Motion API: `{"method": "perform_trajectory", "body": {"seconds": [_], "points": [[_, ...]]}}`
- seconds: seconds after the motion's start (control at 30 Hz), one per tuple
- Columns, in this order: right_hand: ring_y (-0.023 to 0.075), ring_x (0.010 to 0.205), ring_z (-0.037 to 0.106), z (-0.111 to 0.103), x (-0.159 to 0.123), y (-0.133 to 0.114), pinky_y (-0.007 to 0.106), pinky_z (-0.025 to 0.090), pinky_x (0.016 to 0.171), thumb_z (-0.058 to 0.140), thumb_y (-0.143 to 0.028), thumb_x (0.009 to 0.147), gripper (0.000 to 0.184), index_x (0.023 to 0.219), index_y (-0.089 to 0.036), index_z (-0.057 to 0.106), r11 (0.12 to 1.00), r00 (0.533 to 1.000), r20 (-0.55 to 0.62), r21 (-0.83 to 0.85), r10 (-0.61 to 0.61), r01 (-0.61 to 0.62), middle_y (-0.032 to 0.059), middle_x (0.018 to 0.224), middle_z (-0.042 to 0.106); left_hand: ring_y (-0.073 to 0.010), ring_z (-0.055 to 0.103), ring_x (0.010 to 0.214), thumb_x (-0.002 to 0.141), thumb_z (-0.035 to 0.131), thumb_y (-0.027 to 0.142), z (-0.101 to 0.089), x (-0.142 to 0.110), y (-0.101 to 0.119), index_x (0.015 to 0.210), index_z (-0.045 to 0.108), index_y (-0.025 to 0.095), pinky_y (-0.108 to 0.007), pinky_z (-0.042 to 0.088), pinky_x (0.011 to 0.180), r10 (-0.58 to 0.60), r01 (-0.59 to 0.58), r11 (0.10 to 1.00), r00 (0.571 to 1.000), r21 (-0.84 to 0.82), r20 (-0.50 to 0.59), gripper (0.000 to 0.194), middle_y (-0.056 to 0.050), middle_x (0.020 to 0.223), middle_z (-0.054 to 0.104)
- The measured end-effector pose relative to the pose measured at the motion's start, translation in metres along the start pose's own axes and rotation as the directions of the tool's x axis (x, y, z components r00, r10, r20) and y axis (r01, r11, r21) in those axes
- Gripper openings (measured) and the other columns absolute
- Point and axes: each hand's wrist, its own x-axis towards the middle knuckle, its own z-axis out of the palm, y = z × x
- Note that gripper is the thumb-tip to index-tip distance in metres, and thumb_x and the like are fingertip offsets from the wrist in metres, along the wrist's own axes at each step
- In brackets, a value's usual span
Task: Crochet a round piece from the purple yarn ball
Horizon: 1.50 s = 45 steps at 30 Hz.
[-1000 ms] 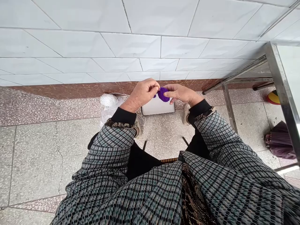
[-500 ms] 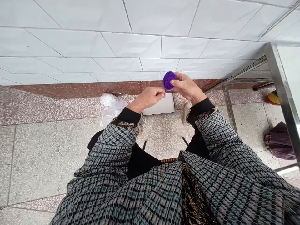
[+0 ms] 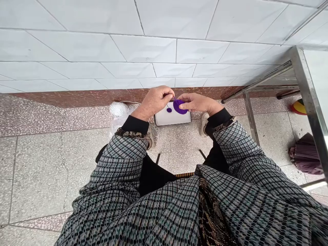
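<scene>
A small purple ball of yarn [image 3: 179, 106] is pinched in my right hand [image 3: 198, 103], held out in front of my knees. My left hand [image 3: 155, 99] is closed beside it, its fingertips pinching the purple strand that leads to the ball. A small purple bit [image 3: 169, 110] shows just under the left fingers. Both hands hang above a white box [image 3: 173, 118] on the floor.
A white ball of yarn [image 3: 118, 109] lies on clear plastic by the wall base. A metal table frame [image 3: 304, 82] stands at the right, with a folded purple umbrella [image 3: 306, 154] and a yellow and red object [image 3: 299, 106] under it. My shoes rest beside the box.
The right hand raised the purple ball toward the wall, then brought it back down next to the left hand. The left hand dipped and came back up to meet it.
</scene>
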Motion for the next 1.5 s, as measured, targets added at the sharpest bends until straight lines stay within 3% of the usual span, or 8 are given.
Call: {"method": "perform_trajectory", "body": {"seconds": [0.23, 0.47, 0.57, 0.77, 0.9, 1.17, 1.37, 1.5], "points": [[0.0104, 0.07, 0.059, 0.002, 0.001, -0.002, 0.022, 0.049, 0.06, 0.092, -0.036, 0.09, 0.041, 0.116, -0.021, 0.064, 0.937, 0.985, -0.103, 0.308, -0.141, 0.166, -0.0022, 0.087, 0.067, -0.0205, 0.067, 0.086, 0.095, 0.064, 0.025, 0.017, 0.005, -0.014, 0.089, 0.077, 0.019, -0.031, 0.053, 0.083, -0.12, 0.12, 0.993, 0.993, -0.007, -0.02, 0.016, -0.004, 0.087, 0.08], [0.0106, 0.066, 0.057, 0.003, 0.014, 0.002, 0.022, 0.048, 0.057, 0.083, -0.03, 0.093, 0.034, 0.11, -0.024, 0.054, 0.936, 0.907, -0.417, 0.293, -0.06, 0.197, -0.004, 0.083, 0.06, -0.0146, 0.061, 0.067, 0.094, 0.062, 0.026, 0.032, -0.004, 0.004, 0.082, 0.075, 0.02, -0.028, 0.047, 0.072, 0.084, -0.052, 0.994, 0.931, -0.099, 0.355, 0.019, 0.0, 0.075, 0.072], [0.0116, 0.066, 0.054, 0.001, 0.017, 0.008, 0.023, 0.046, 0.055, 0.081, -0.022, 0.093, 0.033, 0.107, -0.025, 0.051, 0.967, 0.887, -0.461, 0.209, -0.034, 0.146, -0.0038, 0.082, 0.057, -0.0141, 0.061, 0.067, 0.094, 0.062, 0.026, 0.025, -0.006, 0.01, 0.083, 0.077, 0.02, -0.029, 0.049, 0.074, 0.092, -0.057, 0.993, 0.924, -0.104, 0.371, 0.019, -0.001, 0.079, 0.074], [0.0125, 0.064, 0.054, 0.001, 0.005, 0.003, 0.024, 0.043, 0.052, 0.084, -0.01, 0.084, 0.031, 0.1, -0.022, 0.06, 0.999, 0.994, -0.106, 0.015, 0.039, -0.038, -0.002, 0.079, 0.062, -0.0198, 0.071, 0.092, 0.095, 0.062, 0.021, 0.0, -0.004, 0.006, 0.089, 0.078, 0.019, -0.035, 0.056, 0.093, 0.023, -0.018, 0.999, 0.995, -0.048, 0.102, 0.017, -0.006, 0.096, 0.08], [0.0092, 0.066, 0.056, 0.003, -0.001, -0.002, 0.023, 0.048, 0.06, 0.088, -0.024, 0.086, 0.034, 0.109, -0.021, 0.064, 0.98, 0.984, 0.135, 0.176, -0.116, 0.091, -0.0026, 0.088, 0.067, -0.0203, 0.069, 0.094, 0.096, 0.061, 0.02, -0.005, 0.0, 0.0, 0.088, 0.075, 0.018, -0.035, 0.056, 0.095, -0.025, 0.026, 0.998, 1.0, -0.05, 0.017, 0.016, -0.005, 0.094, 0.078], [0.0135, 0.072, 0.061, -0.002, 0.006, 0.003, 0.025, 0.051, 0.061, 0.093, -0.065, 0.089, 0.059, 0.115, -0.025, 0.058, 0.89, 0.945, -0.3, 0.383, -0.132, 0.246, -0.0025, 0.084, 0.062, -0.0164, 0.064, 0.076, 0.096, 0.061, 0.024, 0.026, 0.0, 0.001, 0.087, 0.077, 0.02, -0.031, 0.051, 0.081, 0.044, -0.026, 0.996, 0.971, -0.082, 0.233, 0.019, -0.002, 0.082, 0.075], [0.0119, 0.066, 0.058, 0.003, 0.014, 0.001, 0.023, 0.049, 0.057, 0.083, -0.023, 0.097, 0.03, 0.107, -0.023, 0.055, 0.985, 0.879, -0.473, 0.171, 0.064, 0.02, -0.0025, 0.081, 0.062, -0.0169, 0.071, 0.082, 0.096, 0.061, 0.026, 0.021, -0.005, 0.009, 0.086, 0.079, 0.02, -0.032, 0.055, 0.086, 0.128, -0.099, 0.99, 0.936, -0.104, 0.329, 0.021, -0.005, 0.089, 0.08], [0.0132, 0.065, 0.058, 0.007, 0.005, -0.011, 0.024, 0.047, 0.057, 0.081, -0.008, 0.088, 0.032, 0.104, -0.021, 0.057, 0.98, 0.933, -0.314, -0.038, 0.175, -0.196, -0.0012, 0.082, 0.065, -0.0195, 0.073, 0.091, 0.097, 0.06, 0.025, 0.005, -0.005, 0.007, 0.094, 0.081, 0.019, -0.035, 0.057, 0.093, 0.069, -0.064, 0.997, 0.983, -0.036, 0.172, 0.022, -0.007, 0.097, 0.082]]}}
